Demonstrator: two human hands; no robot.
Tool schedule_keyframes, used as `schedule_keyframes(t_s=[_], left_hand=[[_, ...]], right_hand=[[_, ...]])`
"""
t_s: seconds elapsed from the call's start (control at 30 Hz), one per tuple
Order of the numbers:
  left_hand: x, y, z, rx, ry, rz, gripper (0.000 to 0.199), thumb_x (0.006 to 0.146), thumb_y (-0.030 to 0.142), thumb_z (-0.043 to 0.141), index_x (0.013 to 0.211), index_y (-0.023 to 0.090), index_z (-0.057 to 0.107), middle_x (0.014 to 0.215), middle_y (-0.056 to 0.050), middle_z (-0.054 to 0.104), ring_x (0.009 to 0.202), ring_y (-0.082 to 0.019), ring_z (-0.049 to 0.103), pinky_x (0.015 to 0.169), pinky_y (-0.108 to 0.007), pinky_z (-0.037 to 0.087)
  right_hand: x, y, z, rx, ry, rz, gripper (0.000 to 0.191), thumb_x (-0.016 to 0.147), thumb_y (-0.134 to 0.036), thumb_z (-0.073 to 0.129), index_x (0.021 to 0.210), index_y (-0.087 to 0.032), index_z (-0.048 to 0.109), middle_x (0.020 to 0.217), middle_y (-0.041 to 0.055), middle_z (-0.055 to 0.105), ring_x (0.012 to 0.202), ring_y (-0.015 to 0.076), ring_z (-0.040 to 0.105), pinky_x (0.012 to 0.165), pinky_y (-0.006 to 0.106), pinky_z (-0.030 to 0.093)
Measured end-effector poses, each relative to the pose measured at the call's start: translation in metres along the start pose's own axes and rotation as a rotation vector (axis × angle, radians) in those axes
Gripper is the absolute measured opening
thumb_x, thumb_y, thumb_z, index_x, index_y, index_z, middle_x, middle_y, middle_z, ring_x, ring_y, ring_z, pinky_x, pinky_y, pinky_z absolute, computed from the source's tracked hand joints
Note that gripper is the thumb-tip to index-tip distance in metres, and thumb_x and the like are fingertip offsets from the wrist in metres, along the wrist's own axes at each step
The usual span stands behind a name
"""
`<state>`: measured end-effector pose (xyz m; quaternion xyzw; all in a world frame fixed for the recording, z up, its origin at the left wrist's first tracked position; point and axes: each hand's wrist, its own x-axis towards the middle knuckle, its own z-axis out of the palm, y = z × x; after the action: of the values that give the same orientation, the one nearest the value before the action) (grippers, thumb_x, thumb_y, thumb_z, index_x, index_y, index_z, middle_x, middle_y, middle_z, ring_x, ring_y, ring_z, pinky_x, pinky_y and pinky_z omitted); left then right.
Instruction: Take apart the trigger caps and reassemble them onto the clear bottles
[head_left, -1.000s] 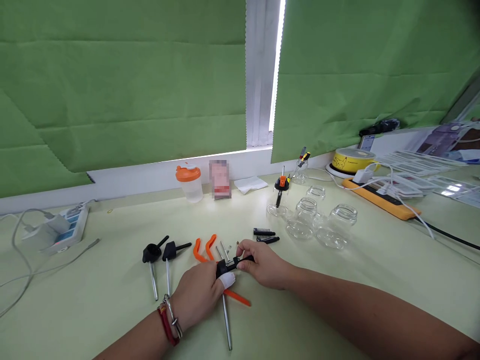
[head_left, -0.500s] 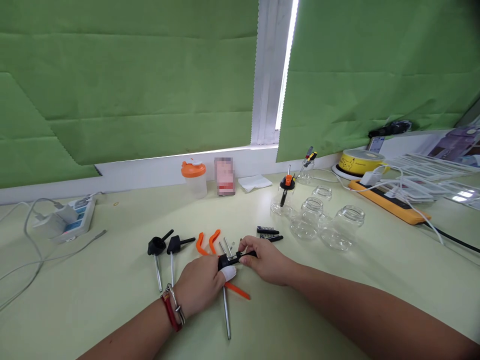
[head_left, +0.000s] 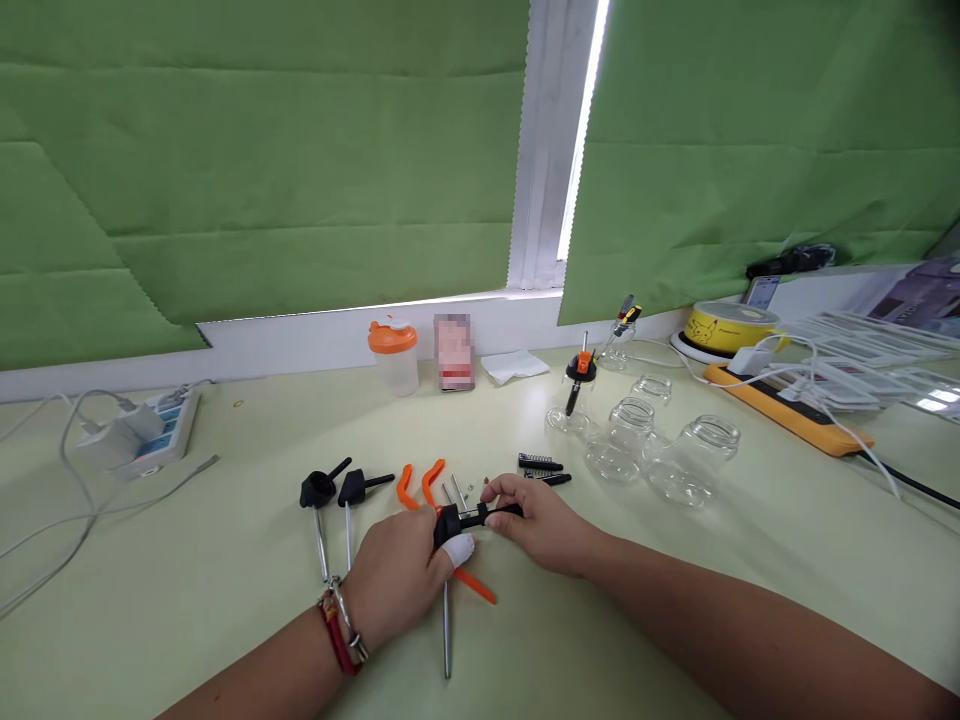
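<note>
My left hand (head_left: 396, 568), with a white wrap on the thumb, grips a black plastic head (head_left: 447, 525). A metal rod (head_left: 447, 640) runs down from that head. My right hand (head_left: 551, 522) pinches a slim black part (head_left: 513, 510) that meets the head's right side; how the two join is too small to tell. An orange strip (head_left: 475, 586) shows under my left hand. Two curved orange pieces (head_left: 433, 481) lie just beyond it. Thin metal pins (head_left: 457, 490) rest nearby. To the left lie two similar black heads with rods (head_left: 317, 490).
Black parts with springs (head_left: 538, 463) lie beyond my right hand. Several glass jars (head_left: 688, 465) stand at the right, one with a black-and-orange tool in it. Farther right is an orange power strip (head_left: 787, 408); a white one (head_left: 174, 430) with cables sits left. An orange-lidded cup (head_left: 394, 362) stands behind.
The rod's lower end has swung slightly left, so it hangs straighter. The black head has turned a little in my left hand. The whole view has shifted slightly.
</note>
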<state>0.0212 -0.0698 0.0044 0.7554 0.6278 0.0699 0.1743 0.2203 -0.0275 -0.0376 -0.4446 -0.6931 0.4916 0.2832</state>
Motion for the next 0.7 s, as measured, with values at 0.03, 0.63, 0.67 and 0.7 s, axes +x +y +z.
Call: schedule_keyframes(t_s=[0.03, 0.63, 0.67, 0.7], left_hand=[[-0.0011, 0.0, -0.0003, -0.006, 0.017, -0.01, 0.03, 0.083, 0.048, 0.044, 0.068, 0.022, 0.044, 0.067, -0.004, 0.058, 0.061, -0.022, 0.054, 0.052, -0.029, 0.026], [0.0011, -0.0075, 0.0039, -0.285, 0.091, 0.002, 0.026, 0.083, 0.046, 0.047, 0.074, 0.022, 0.045, 0.067, 0.001, 0.053, 0.061, -0.018, 0.052, 0.055, -0.028, 0.035], [0.0016, -0.0082, 0.0034, -0.291, 0.082, 0.006, 0.026, 0.082, 0.046, 0.049, 0.073, 0.022, 0.044, 0.068, 0.001, 0.053, 0.061, -0.018, 0.052, 0.055, -0.028, 0.036], [0.0022, -0.0091, 0.0028, -0.296, 0.07, 0.007, 0.027, 0.08, 0.046, 0.051, 0.073, 0.022, 0.044, 0.068, 0.0, 0.053, 0.061, -0.018, 0.051, 0.055, -0.028, 0.036]], right_hand=[[-0.0009, -0.0008, 0.0003, 0.034, 0.0, 0.002, 0.018, 0.079, -0.023, 0.06, 0.096, -0.019, 0.058, 0.078, -0.0001, 0.057, 0.069, 0.0132, 0.05, 0.064, 0.025, 0.04], [-0.0003, -0.0035, -0.0042, 0.203, -0.104, 0.12, 0.021, 0.079, -0.033, 0.059, 0.092, -0.016, 0.057, 0.072, 0.0014, 0.065, 0.05, 0.0078, 0.045, 0.049, 0.022, 0.033], [-0.0002, -0.0025, -0.0042, 0.205, -0.094, 0.107, 0.021, 0.079, -0.031, 0.06, 0.094, -0.016, 0.057, 0.071, 0.001, 0.064, 0.054, 0.0091, 0.049, 0.052, 0.022, 0.035], [-0.0001, -0.0014, -0.0039, 0.206, -0.084, 0.09, 0.022, 0.079, -0.03, 0.061, 0.095, -0.016, 0.057, 0.072, 0.0007, 0.063, 0.059, 0.0107, 0.054, 0.056, 0.023, 0.037]])
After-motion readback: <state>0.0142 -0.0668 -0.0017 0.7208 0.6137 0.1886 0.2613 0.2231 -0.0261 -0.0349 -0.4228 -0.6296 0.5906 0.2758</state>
